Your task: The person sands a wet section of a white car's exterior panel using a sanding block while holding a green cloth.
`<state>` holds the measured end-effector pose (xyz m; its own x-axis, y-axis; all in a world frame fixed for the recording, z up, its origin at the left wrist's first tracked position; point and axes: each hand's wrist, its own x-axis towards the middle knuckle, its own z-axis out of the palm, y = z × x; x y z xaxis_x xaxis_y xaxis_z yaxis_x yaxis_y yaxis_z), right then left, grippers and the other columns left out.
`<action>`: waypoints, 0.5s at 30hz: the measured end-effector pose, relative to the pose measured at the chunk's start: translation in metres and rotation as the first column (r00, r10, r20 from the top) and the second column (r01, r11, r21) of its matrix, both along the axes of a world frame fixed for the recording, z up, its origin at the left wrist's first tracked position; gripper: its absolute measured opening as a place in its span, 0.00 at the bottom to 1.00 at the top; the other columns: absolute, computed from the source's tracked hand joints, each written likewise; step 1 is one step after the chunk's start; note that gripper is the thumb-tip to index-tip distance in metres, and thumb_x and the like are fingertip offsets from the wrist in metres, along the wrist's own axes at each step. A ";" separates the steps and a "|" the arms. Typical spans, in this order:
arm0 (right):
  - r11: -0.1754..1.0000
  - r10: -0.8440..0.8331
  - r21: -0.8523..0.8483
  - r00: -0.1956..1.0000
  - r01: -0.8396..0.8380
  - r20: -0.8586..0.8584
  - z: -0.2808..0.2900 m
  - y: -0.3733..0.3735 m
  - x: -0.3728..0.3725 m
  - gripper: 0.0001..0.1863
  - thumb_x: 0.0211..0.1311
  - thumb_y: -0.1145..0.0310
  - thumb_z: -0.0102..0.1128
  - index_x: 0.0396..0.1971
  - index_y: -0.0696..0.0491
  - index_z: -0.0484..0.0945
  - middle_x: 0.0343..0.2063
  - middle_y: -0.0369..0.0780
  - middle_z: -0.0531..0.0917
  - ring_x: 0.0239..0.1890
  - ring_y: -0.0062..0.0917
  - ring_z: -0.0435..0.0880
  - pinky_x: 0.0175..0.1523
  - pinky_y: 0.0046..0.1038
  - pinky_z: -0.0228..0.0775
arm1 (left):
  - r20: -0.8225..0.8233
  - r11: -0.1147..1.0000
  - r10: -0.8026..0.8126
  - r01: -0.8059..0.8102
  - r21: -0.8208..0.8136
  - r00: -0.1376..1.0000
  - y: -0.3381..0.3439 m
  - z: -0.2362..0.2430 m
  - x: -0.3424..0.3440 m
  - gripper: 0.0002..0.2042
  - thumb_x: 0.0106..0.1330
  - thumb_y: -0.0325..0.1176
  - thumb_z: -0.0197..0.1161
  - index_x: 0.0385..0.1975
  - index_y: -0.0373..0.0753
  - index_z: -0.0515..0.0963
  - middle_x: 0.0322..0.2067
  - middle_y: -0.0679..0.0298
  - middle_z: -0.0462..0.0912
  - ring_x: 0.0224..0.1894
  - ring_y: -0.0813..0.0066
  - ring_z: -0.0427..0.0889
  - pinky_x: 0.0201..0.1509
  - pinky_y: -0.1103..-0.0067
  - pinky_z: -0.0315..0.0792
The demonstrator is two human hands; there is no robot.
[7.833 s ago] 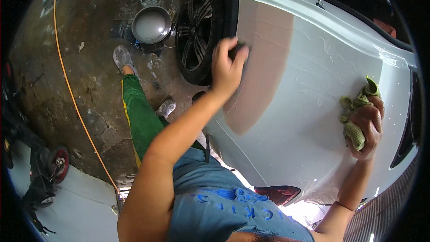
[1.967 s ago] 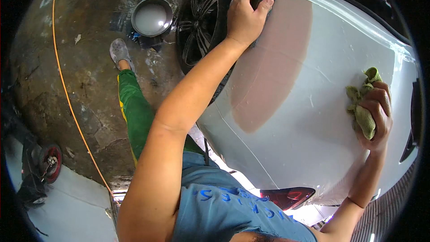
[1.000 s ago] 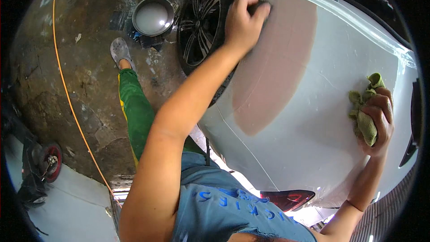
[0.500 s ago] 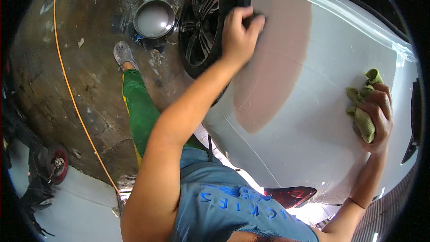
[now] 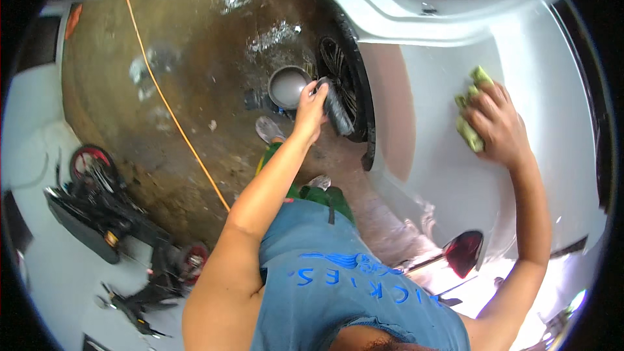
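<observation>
My left hand (image 5: 309, 112) grips a dark, wet-looking block (image 5: 338, 112), held off the bodywork in front of the wheel (image 5: 330, 58) of a white car (image 5: 442, 182). Beside the wheel arch, a brownish-pink patch (image 5: 393, 123) runs along the panel. My right hand (image 5: 498, 127) clutches a crumpled green cloth (image 5: 469, 136) against the white panel, right of the patch. Just left of the block, a round metal bowl (image 5: 283, 88) of cloudy liquid stands on the floor.
An orange hose or cable (image 5: 169, 109) stretches over the wet, stained concrete floor (image 5: 195, 58). At the lower left is a black scooter (image 5: 91, 221) with red-rimmed wheels. My feet are beside the car, below the bowl. A red taillight (image 5: 463, 253) shows at the lower right.
My left hand with the block has come away from the patch, down and leftward. The view has swung, showing more floor and scooter; my right hand and cloth appear higher and further left.
</observation>
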<state>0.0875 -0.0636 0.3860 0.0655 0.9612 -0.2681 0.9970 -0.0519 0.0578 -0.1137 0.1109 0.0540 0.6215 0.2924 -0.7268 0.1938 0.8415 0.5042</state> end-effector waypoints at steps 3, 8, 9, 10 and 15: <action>0.986 -0.043 0.163 0.997 0.032 0.062 -0.002 0.008 -0.001 0.14 0.46 0.70 0.73 0.32 0.52 0.77 0.41 0.41 0.78 0.56 0.41 0.77 0.63 0.45 0.71 | 0.119 0.996 -0.053 0.061 -0.068 0.992 0.030 0.028 -0.049 0.34 0.73 0.37 0.64 0.73 0.37 0.54 0.51 0.64 0.77 0.50 0.75 0.79 0.50 0.67 0.75; 0.808 -0.281 0.512 0.955 0.290 -0.096 -0.044 -0.005 -0.047 0.16 0.48 0.69 0.73 0.36 0.53 0.78 0.43 0.42 0.79 0.53 0.40 0.78 0.60 0.41 0.71 | 0.291 0.953 -0.289 0.302 -0.002 0.912 0.065 0.075 -0.077 0.28 0.68 0.31 0.67 0.67 0.38 0.66 0.50 0.66 0.77 0.52 0.74 0.78 0.54 0.66 0.74; 0.739 -0.338 0.559 0.925 0.376 -0.175 -0.049 -0.014 -0.071 0.16 0.49 0.69 0.74 0.37 0.54 0.79 0.43 0.42 0.79 0.53 0.39 0.78 0.60 0.41 0.71 | 0.314 0.939 -0.332 0.342 0.027 0.889 0.063 0.085 -0.073 0.28 0.68 0.31 0.67 0.67 0.38 0.66 0.50 0.66 0.77 0.52 0.74 0.78 0.54 0.66 0.74; 0.638 -0.387 0.609 0.880 0.471 -0.275 -0.061 -0.020 -0.098 0.17 0.49 0.70 0.73 0.40 0.54 0.79 0.46 0.43 0.78 0.53 0.39 0.78 0.60 0.39 0.71 | 0.276 0.935 -0.354 0.337 0.107 0.894 0.064 0.094 -0.074 0.27 0.67 0.31 0.67 0.66 0.39 0.68 0.50 0.67 0.77 0.51 0.75 0.78 0.53 0.69 0.74; -0.104 -0.390 0.374 0.308 0.921 -0.868 -0.145 -0.055 -0.261 0.17 0.53 0.74 0.67 0.44 0.57 0.77 0.54 0.44 0.75 0.59 0.37 0.76 0.66 0.33 0.64 | 0.110 0.790 -0.494 0.393 0.470 0.862 0.028 0.093 -0.092 0.26 0.63 0.30 0.71 0.60 0.36 0.70 0.47 0.66 0.80 0.49 0.78 0.78 0.54 0.78 0.72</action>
<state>-0.1739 -0.1188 0.2412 0.9693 0.1197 0.2150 0.2459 -0.4366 -0.8654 -0.2053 0.1388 0.1467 0.8828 0.1871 -0.4308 0.3371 0.3863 0.8585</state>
